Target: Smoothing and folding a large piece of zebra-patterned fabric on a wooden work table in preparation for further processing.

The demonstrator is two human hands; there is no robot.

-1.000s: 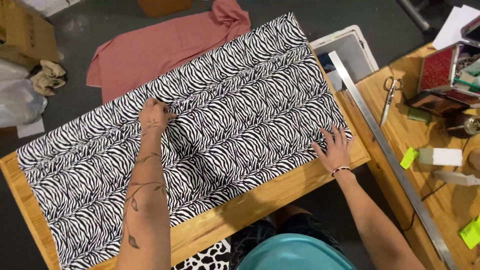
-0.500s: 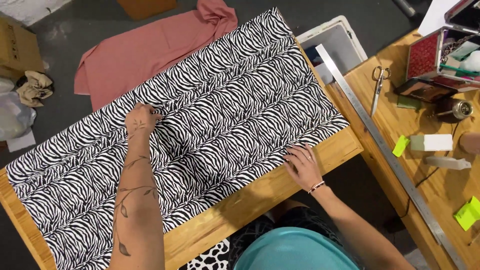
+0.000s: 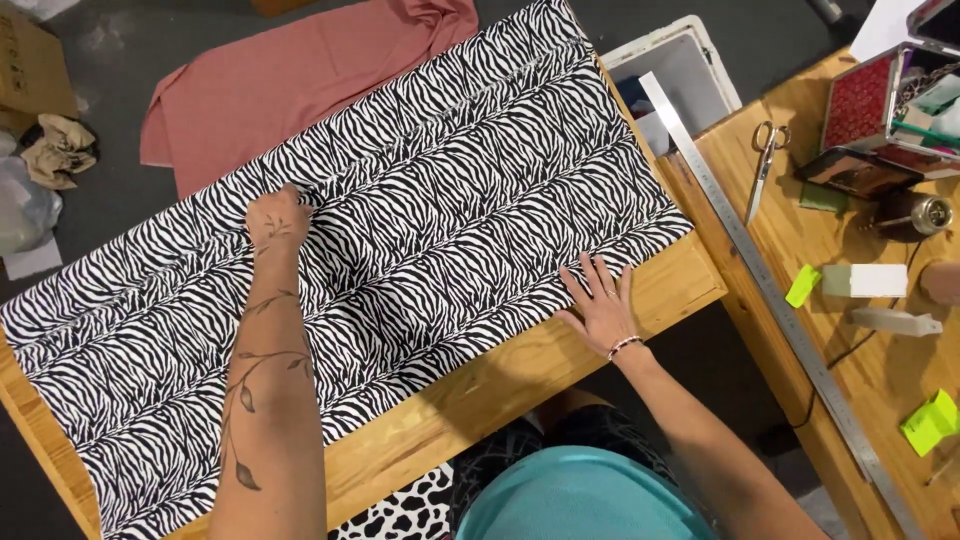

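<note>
We look down on a wooden table (image 3: 480,400) that runs from near left to far right, almost wholly covered by a long zebra-print fabric (image 3: 420,240) lying flat with several lengthwise folds or ridges across it. Beyond its far edge a pink cloth (image 3: 290,85) lies spread on the dark floor (image 3: 130,40), partly tucked under the zebra print. To the right stands a second table (image 3: 880,360), and a long metal ruler (image 3: 770,290) lies along its left edge, running from far to near.

Our left hand (image 3: 275,215) reaches well out across the fabric, fingers curled down and pinching at one of the far ridges; we cannot tell how much cloth is gathered under the knuckles. Our right hand (image 3: 600,305) lies open and flat, fingers spread, fingertips on the near edge of the fabric and the palm on bare wood beside it, holding nothing.

At the far right a white bin (image 3: 690,65) sits between the two tables. On the right table we see an open box (image 3: 890,100) lined in red, scissors (image 3: 763,165) just right of the ruler, a white block (image 3: 865,281) with a yellow-green tag (image 3: 801,285) beside it, and a second yellow-green piece (image 3: 930,422) nearer us. At the far left, a cardboard box (image 3: 25,60) and crumpled scraps (image 3: 60,150) rest on the floor.
</note>
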